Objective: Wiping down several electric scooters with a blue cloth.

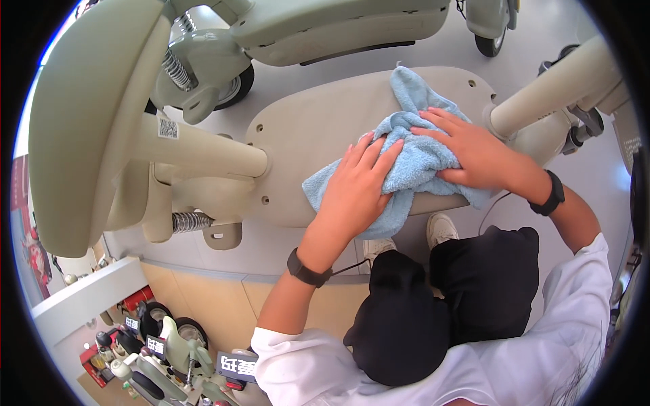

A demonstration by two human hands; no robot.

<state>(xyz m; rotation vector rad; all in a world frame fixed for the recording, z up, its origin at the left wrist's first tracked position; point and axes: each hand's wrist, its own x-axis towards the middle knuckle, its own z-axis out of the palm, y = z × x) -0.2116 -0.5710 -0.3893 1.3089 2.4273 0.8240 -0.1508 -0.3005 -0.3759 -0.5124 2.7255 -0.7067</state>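
Note:
A light blue towel (413,166) lies bunched and creased across the beige footboard (318,128) of a scooter. One end trails toward the far edge, and another part hangs over the near edge. My left hand (355,183) presses on the towel's left side, its fingers curved over the folds. On the right side, my right hand (474,149) grips the cloth, fingers spread over its far folds and thumb on the near side. Both palms face down, with the bunched middle between them. The footboard surface under the towel is hidden.
The scooter's seat (88,128) rises on the left, its steering column (555,95) on the right. Another scooter (338,34) stands beyond the footboard. My knees (399,318) are close to the near edge. Small model scooters (162,358) stand at the lower left.

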